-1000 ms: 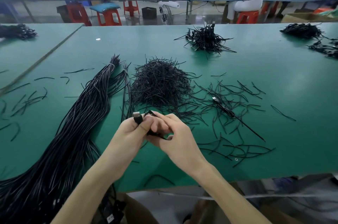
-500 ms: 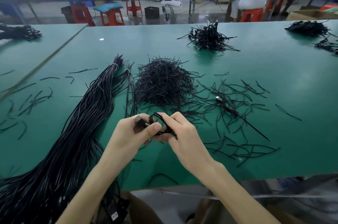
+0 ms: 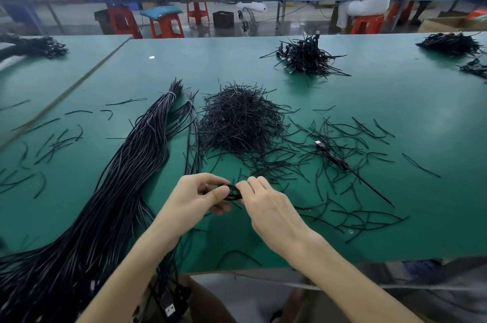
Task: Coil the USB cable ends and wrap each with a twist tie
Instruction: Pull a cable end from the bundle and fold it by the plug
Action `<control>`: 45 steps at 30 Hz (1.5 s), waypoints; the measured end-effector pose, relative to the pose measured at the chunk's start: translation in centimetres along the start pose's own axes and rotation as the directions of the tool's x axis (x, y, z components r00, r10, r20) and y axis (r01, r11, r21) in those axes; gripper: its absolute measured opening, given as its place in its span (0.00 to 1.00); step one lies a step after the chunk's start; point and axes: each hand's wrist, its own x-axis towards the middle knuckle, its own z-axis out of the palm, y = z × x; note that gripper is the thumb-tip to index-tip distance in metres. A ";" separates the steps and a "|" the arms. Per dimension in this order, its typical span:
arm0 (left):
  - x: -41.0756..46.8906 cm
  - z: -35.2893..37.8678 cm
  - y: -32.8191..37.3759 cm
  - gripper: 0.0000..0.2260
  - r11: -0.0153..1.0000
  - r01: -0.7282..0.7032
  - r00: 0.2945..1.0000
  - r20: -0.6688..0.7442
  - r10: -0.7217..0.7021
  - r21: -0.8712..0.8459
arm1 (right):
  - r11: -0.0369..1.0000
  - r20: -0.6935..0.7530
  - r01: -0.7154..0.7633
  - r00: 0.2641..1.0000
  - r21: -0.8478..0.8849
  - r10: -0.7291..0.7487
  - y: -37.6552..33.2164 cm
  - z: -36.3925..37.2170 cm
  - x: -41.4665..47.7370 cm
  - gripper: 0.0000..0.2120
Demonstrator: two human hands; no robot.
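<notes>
Both hands meet above the near part of the green table (image 3: 395, 111). My left hand (image 3: 196, 197) pinches a small coil of black USB cable (image 3: 232, 192) between thumb and fingers. My right hand (image 3: 266, 204) grips the same coil from the right side. The cable's plug is hidden in my fingers. A thick bundle of black USB cables (image 3: 113, 191) runs from the table's middle left down over the near edge. A heap of black twist ties (image 3: 237, 119) lies just beyond my hands, with loose ties scattered to its right.
One loose cable with a silver plug (image 3: 332, 155) lies right of the heap. A pile of finished coiled cables (image 3: 305, 56) sits further back, another pile (image 3: 450, 43) at far right. Stray ties dot the left side. Stools and a seated person are beyond the table.
The cable end went from a single bend with the plug showing beside my left thumb to a closed coil held between both hands. My hands moved slightly apart.
</notes>
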 end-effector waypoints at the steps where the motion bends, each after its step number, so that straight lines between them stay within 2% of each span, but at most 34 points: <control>1: 0.0 -0.1 0.0 0.04 1.000 0.020 1.000 0.021 -0.020 -0.011 | 1.000 0.004 0.007 1.000 -0.014 -0.007 0.1 0.0 0.0 0.13; 2: 0.0 -0.2 -0.1 0.05 0.999 0.028 0.999 0.045 -0.030 0.037 | 1.000 0.013 0.012 1.000 -0.025 -0.012 0.1 0.1 0.0 0.12; 3: 0.2 -0.3 -0.1 0.07 0.985 0.010 0.997 0.069 -0.022 0.171 | 0.999 0.021 0.017 1.000 -0.032 -0.016 0.2 0.1 0.0 0.13; 5: 0.7 -0.5 -0.2 0.14 0.854 -0.087 0.989 0.147 0.013 0.513 | 0.999 0.040 0.025 0.999 -0.035 -0.024 0.4 0.2 0.1 0.14; 7: 1.0 -1.0 0.0 0.17 0.706 -0.170 0.978 0.205 0.036 0.688 | 0.998 0.045 0.048 0.998 -0.033 -0.046 0.5 0.1 0.2 0.16; 11: 1.0 -1.1 0.3 0.19 0.543 -0.298 0.951 0.296 0.094 0.785 | 0.997 0.040 0.064 0.997 -0.032 -0.063 0.6 -0.3 0.6 0.14; 14: 0.5 -0.1 0.1 0.25 0.489 -0.364 0.929 0.346 0.132 0.792 | 0.999 0.000 0.046 0.999 -0.026 -0.046 0.7 -0.7 1.3 0.14; 17: 0.7 0.3 -0.8 0.22 0.558 -0.345 0.938 0.300 0.174 0.755 | 0.999 -0.013 0.039 0.999 -0.031 -0.040 0.8 -0.8 1.9 0.15; 20: 1.7 0.3 -1.7 0.18 0.792 -0.235 0.966 0.227 0.125 0.563 | 0.999 -0.040 0.046 0.998 -0.004 -0.046 1.0 -0.4 2.4 0.14; 21: 2.1 0.3 -2.0 0.18 0.839 -0.210 0.971 0.204 0.121 0.503 | 0.999 -0.060 0.048 0.997 -0.023 -0.049 1.1 -0.2 2.6 0.13; 23: 3.3 0.5 -2.5 0.18 0.862 -0.199 0.979 0.133 0.154 0.466 | 0.993 -0.135 0.020 0.990 -0.114 -0.035 1.2 0.1 3.2 0.14; 25: 4.5 0.7 -2.6 0.18 0.896 -0.157 0.986 0.021 0.163 0.415 | 0.986 -0.270 -0.072 0.962 -0.150 0.029 1.2 0.1 3.6 0.24; 27: 5.7 0.5 -2.7 0.19 0.989 -0.016 0.997 -0.067 0.026 0.150 | 0.988 -0.412 -0.138 0.906 -0.070 0.097 1.3 -0.1 4.1 0.27; 29: 6.1 0.3 -2.9 0.17 0.986 0.089 0.994 -0.056 -0.098 -0.139 | 0.978 -0.480 -0.186 0.853 0.090 0.206 1.9 -0.5 4.6 0.21; 30: 6.0 0.2 -3.0 0.17 0.975 0.092 0.993 -0.055 -0.106 -0.203 | 0.955 -0.465 -0.232 0.836 0.182 0.292 2.6 -0.8 5.0 0.17; 32: 5.8 0.3 -3.3 0.17 0.969 0.057 0.995 -0.068 -0.075 -0.239 | 0.882 -0.318 -0.375 0.831 0.286 0.457 4.3 -0.7 5.7 0.13; 34: 5.6 0.6 -3.3 0.17 0.975 0.018 0.996 -0.081 -0.037 -0.222 | 0.841 -0.132 -0.496 0.839 0.216 0.528 5.4 0.0 6.1 0.16; 36: 5.3 0.7 -3.4 0.17 0.977 -0.014 0.996 -0.088 -0.006 -0.215 | 0.834 -0.045 -0.529 0.840 0.156 0.541 5.6 1.1 6.2 0.16; 40: 4.8 0.6 -3.4 0.17 0.975 -0.043 0.995 -0.098 0.022 -0.216 | 0.830 -0.056 -0.534 0.835 0.161 0.547 5.7 1.9 6.6 0.07; 45: 4.7 1.0 -3.3 0.18 0.986 -0.054 0.996 -0.077 0.042 -0.157 | 0.828 -0.102 -0.532 0.826 0.178 0.554 5.8 1.4 6.6 0.05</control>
